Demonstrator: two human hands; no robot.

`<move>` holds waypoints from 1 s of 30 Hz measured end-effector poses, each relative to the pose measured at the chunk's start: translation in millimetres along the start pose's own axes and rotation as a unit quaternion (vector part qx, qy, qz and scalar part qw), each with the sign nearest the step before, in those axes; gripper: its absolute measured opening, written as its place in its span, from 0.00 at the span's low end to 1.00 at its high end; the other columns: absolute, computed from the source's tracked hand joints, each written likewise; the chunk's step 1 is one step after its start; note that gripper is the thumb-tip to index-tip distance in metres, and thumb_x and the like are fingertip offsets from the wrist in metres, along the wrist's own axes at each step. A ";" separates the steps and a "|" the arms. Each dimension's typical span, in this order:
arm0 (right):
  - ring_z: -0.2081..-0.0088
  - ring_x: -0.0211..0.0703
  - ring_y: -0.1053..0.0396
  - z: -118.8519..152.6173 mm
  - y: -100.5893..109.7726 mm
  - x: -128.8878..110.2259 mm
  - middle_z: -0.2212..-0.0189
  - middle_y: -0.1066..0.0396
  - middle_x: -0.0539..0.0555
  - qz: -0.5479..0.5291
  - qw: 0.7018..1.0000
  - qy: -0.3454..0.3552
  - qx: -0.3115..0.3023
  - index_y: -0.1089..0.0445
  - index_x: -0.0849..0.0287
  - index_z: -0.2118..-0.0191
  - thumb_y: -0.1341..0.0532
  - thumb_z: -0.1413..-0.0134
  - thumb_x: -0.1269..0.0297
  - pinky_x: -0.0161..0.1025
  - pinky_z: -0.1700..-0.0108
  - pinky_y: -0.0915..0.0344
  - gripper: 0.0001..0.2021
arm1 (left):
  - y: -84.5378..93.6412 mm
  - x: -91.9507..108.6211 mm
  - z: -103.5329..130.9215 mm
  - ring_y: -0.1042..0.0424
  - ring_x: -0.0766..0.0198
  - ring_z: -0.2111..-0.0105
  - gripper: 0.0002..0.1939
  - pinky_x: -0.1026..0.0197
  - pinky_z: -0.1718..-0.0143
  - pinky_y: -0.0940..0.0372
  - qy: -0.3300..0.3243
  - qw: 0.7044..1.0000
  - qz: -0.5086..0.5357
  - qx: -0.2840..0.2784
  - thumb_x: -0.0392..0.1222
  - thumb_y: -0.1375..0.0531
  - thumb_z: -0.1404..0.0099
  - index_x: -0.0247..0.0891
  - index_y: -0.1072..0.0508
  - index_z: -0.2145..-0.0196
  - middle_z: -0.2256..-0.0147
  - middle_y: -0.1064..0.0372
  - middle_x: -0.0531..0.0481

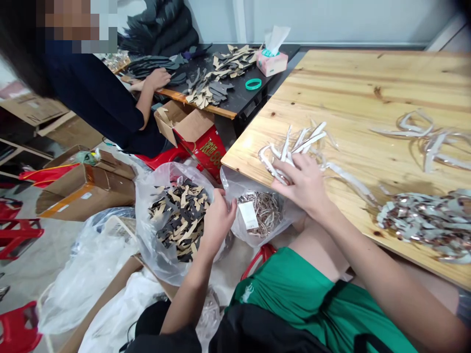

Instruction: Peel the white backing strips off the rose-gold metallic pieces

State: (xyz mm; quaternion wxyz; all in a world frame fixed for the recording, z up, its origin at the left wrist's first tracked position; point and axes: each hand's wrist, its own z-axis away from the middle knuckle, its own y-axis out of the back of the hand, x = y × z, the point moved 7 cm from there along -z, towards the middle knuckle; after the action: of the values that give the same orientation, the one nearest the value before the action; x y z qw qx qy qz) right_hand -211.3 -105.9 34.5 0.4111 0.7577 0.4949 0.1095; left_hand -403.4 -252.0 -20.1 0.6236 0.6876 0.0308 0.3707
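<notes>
My right hand is over the left edge of the wooden table, its fingers curled round a loose bunch of shiny white strips. Just below the table edge, my left hand has curled fingers at the rim of a clear plastic bag. Inside that bag lie tangled brownish metallic strips and a white label. Left of my left hand stands another clear bag, filled with black and tan scrap pieces.
A pile of shiny strips lies on the wooden table, with looser strips behind it. A co-worker's arm rests at the black table, near dark cut pieces and a tissue box. Cardboard boxes stand left.
</notes>
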 end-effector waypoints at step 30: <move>0.63 0.49 0.35 59.7 -39.9 -121.6 0.60 0.25 0.56 -0.088 0.968 0.233 0.034 0.24 0.52 0.52 0.35 0.40 0.56 0.50 0.54 0.42 0.13 | 15.1 -18.4 11.6 0.31 0.64 0.72 0.16 0.64 0.70 0.36 0.021 0.944 0.329 -0.012 0.52 0.42 0.31 0.39 0.35 0.53 0.66 0.29 0.51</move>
State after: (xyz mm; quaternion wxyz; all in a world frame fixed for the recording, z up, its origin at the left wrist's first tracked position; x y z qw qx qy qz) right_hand -262.5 -232.0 -3.4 0.2662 0.6782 0.6455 0.2291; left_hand -416.7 -274.2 -14.9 0.4743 0.6443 -0.1880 0.5697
